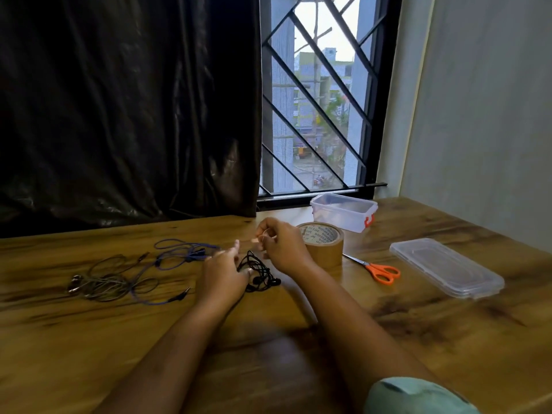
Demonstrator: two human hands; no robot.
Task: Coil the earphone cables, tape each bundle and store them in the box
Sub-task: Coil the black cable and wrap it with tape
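A coiled black earphone bundle (260,271) lies on the wooden table (298,339) between my hands. My left hand (222,274) rests at its left side, fingers touching the coil. My right hand (282,245) is raised just above it and pinches a short strip of brown tape (249,241). A loose blue earphone cable (179,255) and a tangled grey earphone cable (104,282) lie to the left. The clear plastic box (343,212) stands open at the back by the window.
A roll of brown tape (324,245) stands right behind my right hand. Orange-handled scissors (376,270) lie to its right. The box's clear lid (446,267) lies flat further right. A dark curtain and a barred window close off the back.
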